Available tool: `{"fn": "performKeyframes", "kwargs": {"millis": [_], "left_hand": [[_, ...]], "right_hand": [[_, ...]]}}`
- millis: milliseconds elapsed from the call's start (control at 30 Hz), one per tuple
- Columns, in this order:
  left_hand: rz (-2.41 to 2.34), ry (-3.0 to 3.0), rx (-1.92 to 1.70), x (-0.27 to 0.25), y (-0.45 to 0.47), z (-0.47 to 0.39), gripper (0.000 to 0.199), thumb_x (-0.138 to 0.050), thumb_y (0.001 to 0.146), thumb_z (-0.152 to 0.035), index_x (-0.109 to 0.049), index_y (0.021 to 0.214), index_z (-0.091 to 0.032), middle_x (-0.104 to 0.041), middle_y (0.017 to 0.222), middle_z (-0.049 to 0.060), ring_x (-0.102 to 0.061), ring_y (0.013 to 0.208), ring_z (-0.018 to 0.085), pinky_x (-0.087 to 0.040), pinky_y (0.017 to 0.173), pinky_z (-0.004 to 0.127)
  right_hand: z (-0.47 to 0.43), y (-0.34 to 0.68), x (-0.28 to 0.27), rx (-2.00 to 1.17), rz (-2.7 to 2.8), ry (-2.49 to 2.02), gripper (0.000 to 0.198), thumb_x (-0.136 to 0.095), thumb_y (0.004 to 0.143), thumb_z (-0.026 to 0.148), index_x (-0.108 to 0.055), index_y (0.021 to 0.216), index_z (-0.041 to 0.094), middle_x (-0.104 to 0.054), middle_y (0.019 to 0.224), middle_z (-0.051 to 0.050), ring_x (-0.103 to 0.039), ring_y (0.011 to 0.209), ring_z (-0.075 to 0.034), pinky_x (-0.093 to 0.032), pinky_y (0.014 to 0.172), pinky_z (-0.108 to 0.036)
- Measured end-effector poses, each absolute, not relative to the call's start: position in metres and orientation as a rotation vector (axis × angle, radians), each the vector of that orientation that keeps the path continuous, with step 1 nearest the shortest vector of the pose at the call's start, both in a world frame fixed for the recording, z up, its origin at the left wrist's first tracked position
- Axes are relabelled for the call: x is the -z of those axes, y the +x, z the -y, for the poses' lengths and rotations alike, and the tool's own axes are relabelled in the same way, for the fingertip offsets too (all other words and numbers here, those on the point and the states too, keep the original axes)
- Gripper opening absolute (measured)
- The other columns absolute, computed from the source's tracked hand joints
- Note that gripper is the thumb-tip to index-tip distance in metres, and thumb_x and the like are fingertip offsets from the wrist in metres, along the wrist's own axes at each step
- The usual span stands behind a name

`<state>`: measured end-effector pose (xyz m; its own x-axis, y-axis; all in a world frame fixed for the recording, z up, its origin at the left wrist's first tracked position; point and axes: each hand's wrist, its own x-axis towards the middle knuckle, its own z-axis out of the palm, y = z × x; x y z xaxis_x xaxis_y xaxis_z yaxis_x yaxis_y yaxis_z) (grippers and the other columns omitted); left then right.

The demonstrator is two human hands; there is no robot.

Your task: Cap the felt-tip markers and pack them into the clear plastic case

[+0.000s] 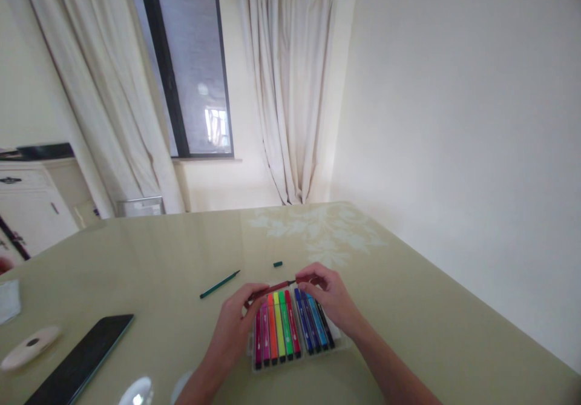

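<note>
My left hand [240, 309] is closed around the body of a dark red felt-tip pen [278, 287], whose dark tip points right. My right hand [330, 293] pinches the red cap [301, 280], mostly hidden by the fingers, just off that tip. Both hands are above the far edge of a clear plastic marker case [313, 353] holding several coloured pens in two groups. Beyond my left hand, an uncapped dark green pen [219, 284] lies on the table. Its small dark green cap [278, 264] lies apart, further right.
The pale green table [149, 253] has a black tablet or phone [82, 362] at the left, beside a white oval object [31, 348]. A shiny white object [136, 391] stands at the near edge. A wall [476, 151] borders the right side.
</note>
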<state>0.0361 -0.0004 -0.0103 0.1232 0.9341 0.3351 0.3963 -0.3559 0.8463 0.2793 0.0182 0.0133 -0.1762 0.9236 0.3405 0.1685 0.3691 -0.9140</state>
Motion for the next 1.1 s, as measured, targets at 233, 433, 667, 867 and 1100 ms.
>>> {"fn": "performKeyframes", "kwargs": {"millis": [233,433,667,867,1100], "left_hand": [[-1.276,1.818,-1.188,0.007,0.04,0.006,0.027,-0.061,0.092,-0.041,-0.079,0.105,-0.027,-0.08,0.106,0.004,-0.072,0.096,0.025,-0.056,0.086,0.034],[-1.335,1.814,-1.12,0.007,0.048,0.011,0.028,-0.063,0.091,-0.041,-0.081,0.107,-0.026,-0.081,0.103,0.003,-0.074,0.091,0.024,-0.056,0.084,0.033],[-1.137,1.954,-0.965,0.001,0.071,0.031,0.042,-0.051,0.099,-0.054,-0.077,0.118,-0.026,-0.079,0.099,0.006,-0.071,0.091,0.025,-0.054,0.086,0.034],[-1.14,1.866,-0.968,0.011,0.096,0.036,0.044,-0.045,0.101,-0.053,-0.076,0.113,-0.024,-0.078,0.106,0.007,-0.069,0.094,0.025,-0.052,0.085,0.034],[-1.149,1.73,-0.883,0.0,0.12,0.019,0.035,-0.057,0.091,-0.044,-0.074,0.108,-0.018,-0.074,0.085,0.004,-0.067,0.076,0.022,-0.049,0.069,0.029]], "right_hand": [[-0.017,0.275,-0.01,-1.082,1.559,-1.013,0.017,-0.08,0.078,0.032,-0.08,0.091,0.02,-0.077,0.086,-0.004,-0.07,0.082,-0.02,-0.054,0.078,-0.033],[-0.016,0.274,-0.01,-1.116,1.556,-0.986,0.017,-0.083,0.074,0.034,-0.081,0.083,0.019,-0.075,0.078,-0.003,-0.067,0.075,-0.018,-0.051,0.072,-0.03],[-0.026,0.283,-0.009,-1.347,1.321,-0.916,0.031,-0.084,0.077,0.045,-0.074,0.091,0.02,-0.066,0.073,0.002,-0.058,0.068,-0.013,-0.046,0.067,-0.026],[-0.033,0.3,-0.007,-1.467,1.169,-0.977,0.037,-0.087,0.071,0.047,-0.074,0.091,0.019,-0.066,0.078,0.001,-0.059,0.071,-0.012,-0.044,0.067,-0.024],[-0.037,0.307,-0.009,-1.401,1.179,-0.922,0.041,-0.086,0.071,0.053,-0.066,0.076,0.018,-0.065,0.07,0.001,-0.058,0.065,-0.013,-0.04,0.062,-0.024]]}}
